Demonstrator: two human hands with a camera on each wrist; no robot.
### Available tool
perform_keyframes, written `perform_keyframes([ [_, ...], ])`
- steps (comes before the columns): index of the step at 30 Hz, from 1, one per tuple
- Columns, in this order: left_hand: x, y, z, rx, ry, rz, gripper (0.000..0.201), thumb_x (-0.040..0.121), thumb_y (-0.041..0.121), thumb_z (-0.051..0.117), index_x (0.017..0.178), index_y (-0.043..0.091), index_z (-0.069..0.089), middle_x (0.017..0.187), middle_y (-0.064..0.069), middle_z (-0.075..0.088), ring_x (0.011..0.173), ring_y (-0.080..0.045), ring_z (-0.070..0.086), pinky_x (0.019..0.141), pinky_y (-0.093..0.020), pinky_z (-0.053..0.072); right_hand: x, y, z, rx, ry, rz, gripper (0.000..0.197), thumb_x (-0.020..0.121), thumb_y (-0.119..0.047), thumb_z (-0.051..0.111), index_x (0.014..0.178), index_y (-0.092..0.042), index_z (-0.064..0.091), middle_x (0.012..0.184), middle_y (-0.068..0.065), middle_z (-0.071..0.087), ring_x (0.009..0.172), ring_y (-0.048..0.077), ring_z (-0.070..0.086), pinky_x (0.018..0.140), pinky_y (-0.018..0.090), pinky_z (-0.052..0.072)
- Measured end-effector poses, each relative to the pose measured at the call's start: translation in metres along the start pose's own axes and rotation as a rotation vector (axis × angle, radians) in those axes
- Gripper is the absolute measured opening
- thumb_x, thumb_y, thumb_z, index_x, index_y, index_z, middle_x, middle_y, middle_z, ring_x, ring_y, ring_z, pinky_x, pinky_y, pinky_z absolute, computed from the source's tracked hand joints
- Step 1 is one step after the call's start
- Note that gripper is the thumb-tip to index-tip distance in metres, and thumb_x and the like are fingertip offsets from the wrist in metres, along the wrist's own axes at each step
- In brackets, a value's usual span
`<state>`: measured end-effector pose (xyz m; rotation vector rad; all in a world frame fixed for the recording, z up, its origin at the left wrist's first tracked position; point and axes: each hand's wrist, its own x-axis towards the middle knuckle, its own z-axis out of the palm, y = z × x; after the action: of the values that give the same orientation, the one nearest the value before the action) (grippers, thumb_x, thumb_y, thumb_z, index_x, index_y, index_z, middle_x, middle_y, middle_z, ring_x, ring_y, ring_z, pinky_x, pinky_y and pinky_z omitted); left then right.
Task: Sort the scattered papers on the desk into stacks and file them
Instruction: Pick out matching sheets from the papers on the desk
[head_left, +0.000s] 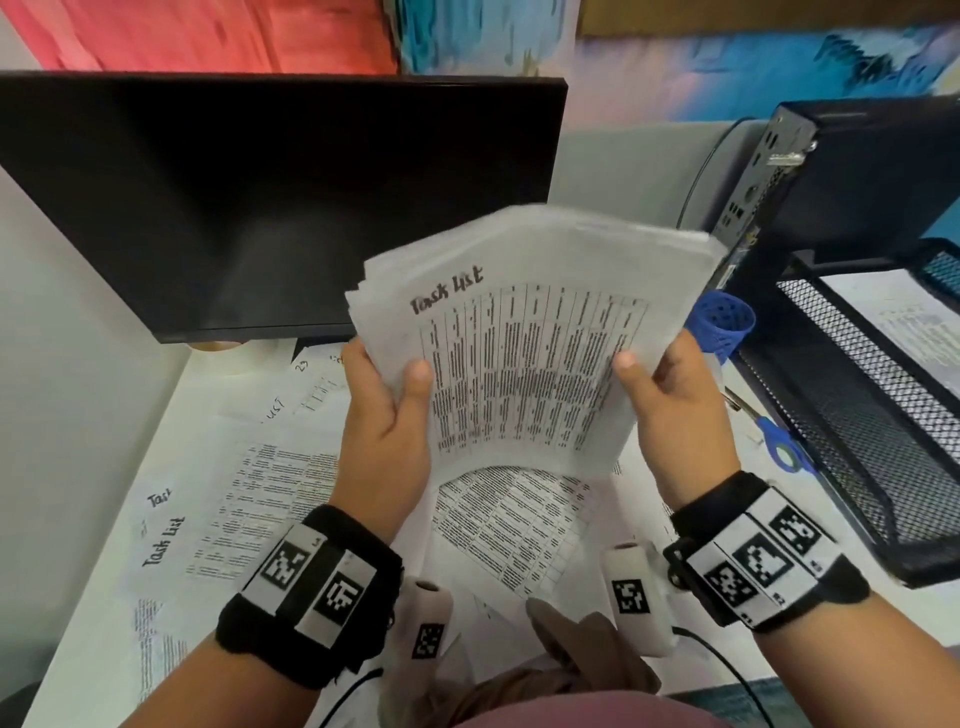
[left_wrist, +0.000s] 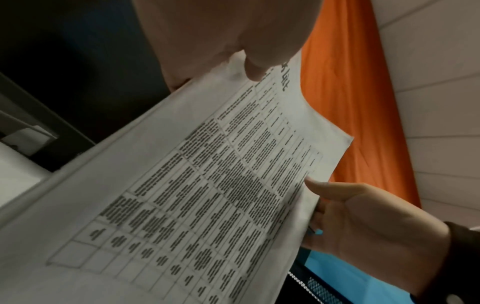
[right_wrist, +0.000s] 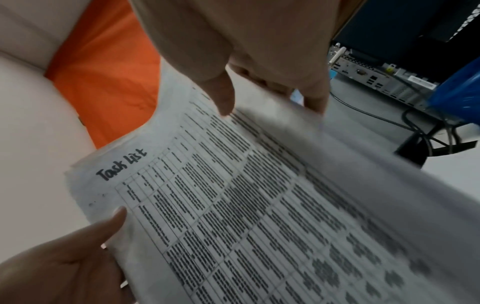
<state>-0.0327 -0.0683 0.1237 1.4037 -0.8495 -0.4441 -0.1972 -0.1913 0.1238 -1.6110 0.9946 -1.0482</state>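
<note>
Held up over the bench between both grips, the paper stack (head_left: 535, 332) sags, light, floppy and slippery, with left hand (head_left: 387, 415) and right hand (head_left: 675, 415) each pinching a side edge, thumbs on top, best squared by those edges.

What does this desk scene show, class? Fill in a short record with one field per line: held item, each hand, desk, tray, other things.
Held item: stack of papers, top sheet headed "Task List", lifted above the desk
Left hand: grips the stack's left edge, thumb on top
Right hand: grips the right edge, thumb on top
Desk: loose sheets lie scattered
Tray: black mesh, at right, paper inside
Other: monitor, scissors
</note>
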Motion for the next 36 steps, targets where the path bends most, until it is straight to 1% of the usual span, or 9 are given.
perform_keyframes([
  [7, 0.003, -0.023, 0.001, 0.114, -0.077, -0.164, 0.044, 0.097, 0.022, 0.052, 0.135, 0.03, 0.031, 0.118, 0.024, 0.055, 0.101, 0.016, 0.053, 0.073, -0.001, 0.043, -0.004, 0.011, 0.004, -0.05, -0.073, 0.06, 0.035, 0.089, -0.017, 0.06, 0.114, -0.036, 0.044, 0.109, -0.023, 0.06, 0.105, 0.001, 0.058, 0.095, 0.039, 0.048],
  [13, 0.008, -0.036, 0.003, 0.106, 0.026, -0.283, 0.03, 0.096, 0.026, 0.054, 0.125, 0.033, 0.053, 0.108, 0.021, 0.063, 0.1, 0.008, 0.057, 0.085, -0.021, 0.046, -0.005, 0.017, 0.003, -0.066, -0.023, 0.084, 0.034, 0.092, -0.01, 0.054, 0.12, -0.026, 0.043, 0.107, -0.024, 0.057, 0.102, -0.005, 0.056, 0.099, 0.039, 0.047],
  [19, 0.008, -0.041, 0.0, 0.086, 0.044, -0.306, 0.031, 0.093, 0.027, 0.06, 0.123, 0.031, 0.055, 0.114, 0.012, 0.068, 0.109, -0.006, 0.061, 0.1, -0.039, 0.047, 0.001, -0.025, -0.006, -0.035, 0.057, -0.329, 0.079, 0.086, 0.002, 0.059, 0.137, -0.044, 0.02, 0.142, -0.021, 0.03, 0.133, 0.006, 0.036, 0.112, 0.039, 0.034],
  [21, 0.007, -0.041, -0.001, 0.074, 0.008, -0.307, 0.04, 0.091, 0.033, 0.061, 0.129, 0.031, 0.05, 0.119, 0.012, 0.066, 0.112, -0.009, 0.061, 0.1, -0.043, 0.047, 0.007, -0.032, -0.005, -0.137, 0.042, -0.435, 0.078, 0.086, -0.001, 0.059, 0.139, -0.043, 0.02, 0.138, -0.029, 0.029, 0.122, 0.004, 0.042, 0.108, 0.028, 0.036],
  [23, 0.005, -0.041, -0.001, 0.052, -0.034, -0.317, 0.045, 0.088, 0.035, 0.063, 0.13, 0.033, 0.047, 0.121, 0.011, 0.065, 0.113, -0.01, 0.061, 0.097, -0.041, 0.049, 0.011, -0.034, -0.002, -0.307, -0.005, -0.413, 0.061, 0.089, -0.012, 0.059, 0.137, -0.042, 0.034, 0.121, -0.014, 0.041, 0.104, -0.012, 0.04, 0.095, 0.001, 0.029],
  [26, 0.005, -0.04, -0.001, 0.055, -0.058, -0.312, 0.032, 0.09, 0.025, 0.064, 0.115, 0.039, 0.049, 0.113, 0.013, 0.066, 0.105, -0.003, 0.062, 0.089, -0.03, 0.049, 0.015, -0.032, -0.001, -0.408, 0.005, -0.342, 0.04, 0.09, -0.02, 0.058, 0.127, -0.034, 0.051, 0.109, -0.003, 0.039, 0.094, -0.023, 0.033, 0.078, -0.01, 0.025],
  [30, 0.005, -0.04, -0.002, 0.063, -0.034, -0.307, 0.033, 0.092, 0.022, 0.062, 0.12, 0.033, 0.05, 0.113, 0.013, 0.066, 0.104, -0.004, 0.062, 0.09, -0.03, 0.05, 0.016, -0.032, -0.003, -0.361, 0.048, -0.355, 0.034, 0.091, -0.013, 0.054, 0.122, -0.025, 0.05, 0.112, -0.004, 0.042, 0.1, -0.022, 0.037, 0.084, 0.0, 0.033],
  [33, 0.005, -0.043, 0.0, 0.057, -0.006, -0.328, 0.036, 0.095, 0.026, 0.057, 0.13, 0.03, 0.051, 0.115, 0.016, 0.064, 0.106, -0.002, 0.059, 0.092, -0.031, 0.047, 0.014, -0.029, -0.006, -0.199, 0.085, -0.332, 0.042, 0.09, -0.008, 0.052, 0.122, -0.032, 0.04, 0.119, -0.006, 0.047, 0.11, 0.004, 0.051, 0.095, 0.034, 0.047],
  [36, 0.004, -0.046, 0.0, 0.042, 0.026, -0.344, 0.031, 0.097, 0.027, 0.053, 0.127, 0.03, 0.057, 0.114, 0.015, 0.067, 0.108, -0.004, 0.06, 0.097, -0.034, 0.046, 0.013, -0.02, -0.009, 0.006, 0.074, -0.2, 0.045, 0.089, -0.005, 0.058, 0.124, -0.026, 0.039, 0.118, -0.01, 0.053, 0.106, 0.0, 0.056, 0.096, 0.033, 0.049],
])
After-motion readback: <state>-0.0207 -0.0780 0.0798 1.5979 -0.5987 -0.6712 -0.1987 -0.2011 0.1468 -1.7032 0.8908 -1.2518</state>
